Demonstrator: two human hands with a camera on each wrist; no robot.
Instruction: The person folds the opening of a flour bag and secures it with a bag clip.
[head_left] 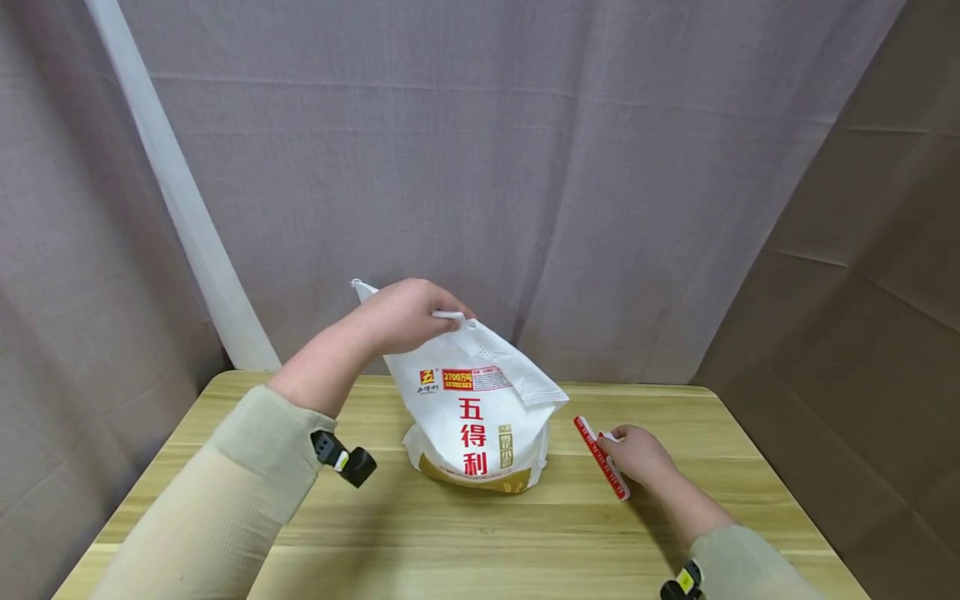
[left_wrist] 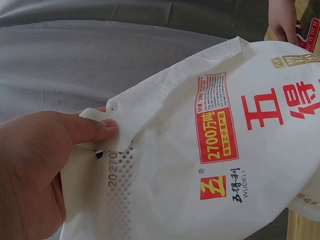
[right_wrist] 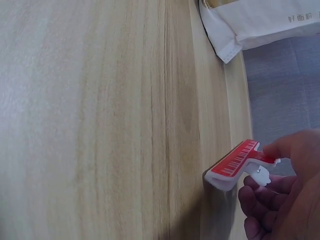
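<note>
1. My left hand [head_left: 405, 317] has its grip closed on the folded top edge of the flour bag [head_left: 480, 417], thumb [left_wrist: 85, 127] pressing the fold flat against my fingers. The wrist view shows only a thin strip of bag in that pinch.

2. My right hand [head_left: 637, 454] has its grip closed on the red and white sealing clip [head_left: 602, 457], fingers curled round its handle end. The clip sits low over the counter [head_left: 480, 533]; I cannot tell whether its far end touches the wood.

3. What could go wrong, as I judge it: the fold is slim and the material looks smooth, so it could slide out from under my thumb and spring open.

4. The bag stands on its base, held partly by my pull at the top. If I tug sideways, it could tip and sag across the counter.

5. The clip is held by one end only. A loose squeeze could let it twist or drop.

6. Relative to my grips, the bag hangs below and to the right of my left hand, in the middle of the counter. The clip is near the bag's right side, apart from it, and well below the fold.
</note>
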